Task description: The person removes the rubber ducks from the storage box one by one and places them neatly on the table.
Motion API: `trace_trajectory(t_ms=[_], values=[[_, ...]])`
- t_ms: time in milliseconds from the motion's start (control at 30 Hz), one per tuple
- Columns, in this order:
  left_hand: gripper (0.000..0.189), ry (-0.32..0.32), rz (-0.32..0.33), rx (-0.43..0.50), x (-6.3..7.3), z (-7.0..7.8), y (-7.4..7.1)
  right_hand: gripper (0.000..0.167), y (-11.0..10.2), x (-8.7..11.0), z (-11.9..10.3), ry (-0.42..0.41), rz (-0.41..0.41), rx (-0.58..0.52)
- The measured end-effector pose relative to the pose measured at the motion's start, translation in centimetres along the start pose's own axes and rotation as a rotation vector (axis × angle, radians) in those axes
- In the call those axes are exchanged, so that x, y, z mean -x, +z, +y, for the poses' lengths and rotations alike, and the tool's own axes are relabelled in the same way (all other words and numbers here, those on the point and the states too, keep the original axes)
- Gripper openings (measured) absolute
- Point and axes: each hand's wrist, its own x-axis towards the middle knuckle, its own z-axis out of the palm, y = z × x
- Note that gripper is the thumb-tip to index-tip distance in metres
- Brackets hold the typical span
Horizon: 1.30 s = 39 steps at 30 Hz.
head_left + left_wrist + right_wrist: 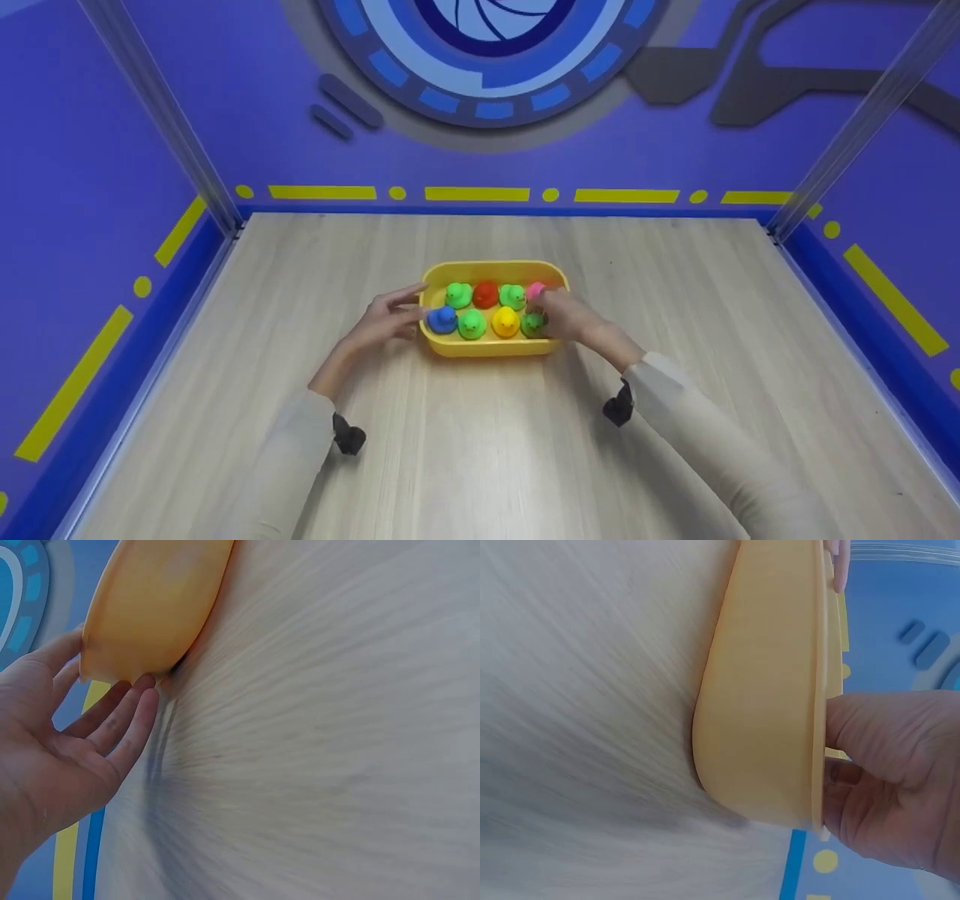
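A yellow tray (491,349) on the table holds several rubber ducks in two rows. The back row has a green duck (458,295), a red one (486,295), another green one (513,296) and a pink one (535,291). In front are a blue duck (442,320), a green (472,325), a yellow (505,322) and a green (532,324). My left hand (386,319) touches the tray's left end with spread fingers. My right hand (574,316) reaches over the right rim, fingers bent inside beside the pink and front green ducks; I cannot tell whether it grips one.
The light wooden table (480,442) is enclosed by blue panels at the back (480,169) and both sides. Metal posts (169,120) stand in the back corners. A dark wrist device (348,435) sits at each sleeve cuff.
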Motion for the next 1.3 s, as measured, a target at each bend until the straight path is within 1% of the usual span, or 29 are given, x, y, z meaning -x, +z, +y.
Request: trace_trajectory(t_ms=[67,167,467,633,733,833,933,1167,1300], values=[[0.059,0.001,0.004,0.009,0.0,0.0,0.0,0.013,0.2,-0.2,0.1,-0.018,0.012,0.024],[0.059,0.001,0.008,0.025,0.1,-0.2,0.1,0.014,0.5,-0.4,0.1,-0.026,0.021,0.047],[0.059,0.009,0.007,0.042,0.4,-0.4,0.6,0.020,0.8,-0.1,0.1,0.031,0.047,0.018],[0.060,0.024,-0.008,0.041,0.5,-0.4,0.5,0.027,0.7,0.0,0.0,0.067,0.026,-0.004],[0.060,0.024,-0.008,0.039,0.4,-0.3,0.4,0.034,0.4,-0.1,-0.2,0.092,0.006,-0.016],[0.060,0.013,-0.006,0.040,0.4,-0.2,0.3,0.037,0.2,0.0,-0.2,0.095,-0.004,-0.043],[0.061,0.009,-0.015,0.035,0.3,-0.2,0.3,0.040,-0.1,0.2,-0.2,0.071,0.007,-0.078],[0.060,0.029,-0.020,0.028,0.3,-0.1,0.3,0.031,-0.4,0.8,0.4,-0.034,0.107,-0.166],[0.060,0.030,-0.024,0.039,0.4,-0.1,0.2,0.032,-0.5,1.0,0.5,-0.032,0.119,-0.185]])
